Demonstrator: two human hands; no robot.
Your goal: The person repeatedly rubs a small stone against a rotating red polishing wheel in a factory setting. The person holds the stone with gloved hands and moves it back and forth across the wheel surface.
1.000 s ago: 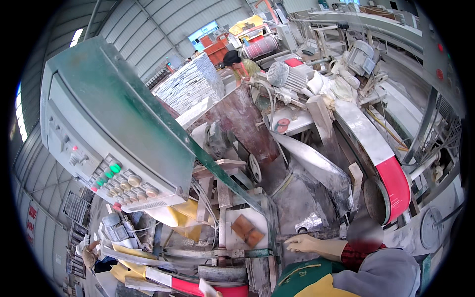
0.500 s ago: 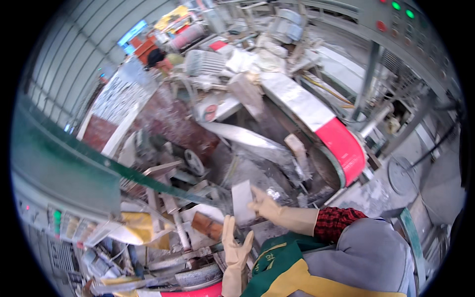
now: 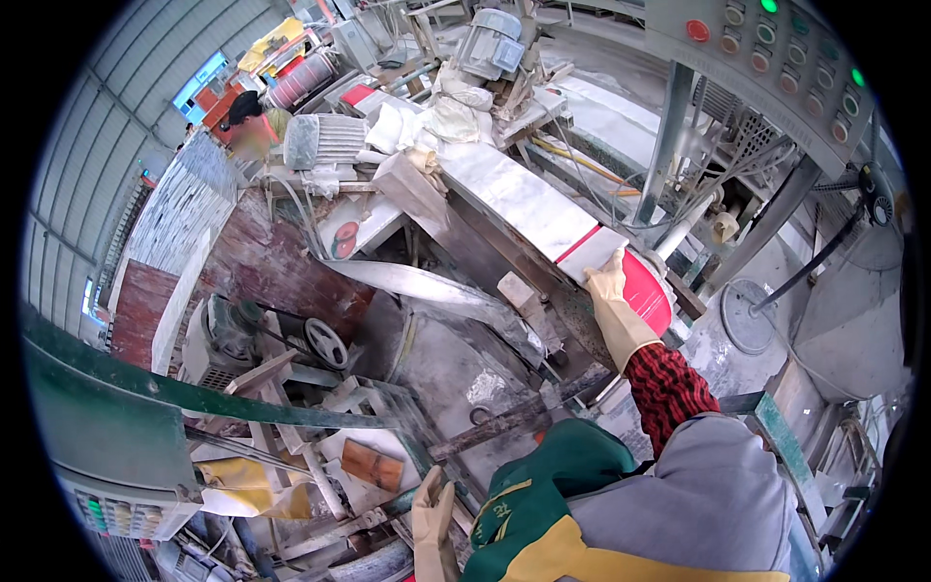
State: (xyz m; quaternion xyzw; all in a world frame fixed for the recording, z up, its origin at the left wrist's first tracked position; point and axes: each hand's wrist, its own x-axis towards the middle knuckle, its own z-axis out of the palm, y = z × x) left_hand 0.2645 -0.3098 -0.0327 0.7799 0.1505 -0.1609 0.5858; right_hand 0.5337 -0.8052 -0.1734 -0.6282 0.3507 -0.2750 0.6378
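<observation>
My right hand (image 3: 618, 312), in a cream rubber glove, reaches out to the long machine cover (image 3: 524, 184), white with a red rounded end (image 3: 645, 296). Its fingers grip the near edge of a flat, pale rectangular tile (image 3: 589, 254), which lies across the red part of the cover and hides some of it. My left hand (image 3: 433, 512), gloved the same way, is low in front of my green and yellow apron (image 3: 543, 504). Its fingers point up, loosely extended, with nothing visible in them. Beside it, a reddish-brown slab piece (image 3: 371, 466) rests on a pale board.
A control panel (image 3: 776, 68) with lit buttons stands at upper right, another (image 3: 121, 509) at lower left. A green beam (image 3: 213, 393) crosses on the left. A handwheel (image 3: 326, 343) and a grey motor (image 3: 490, 44) stand farther off. Another person (image 3: 250, 131) is at far left.
My right hand has carried the tile away and to the right, from above the trough onto the red cover end. My left hand has lowered slightly, its fingers closer together. The view has shifted.
</observation>
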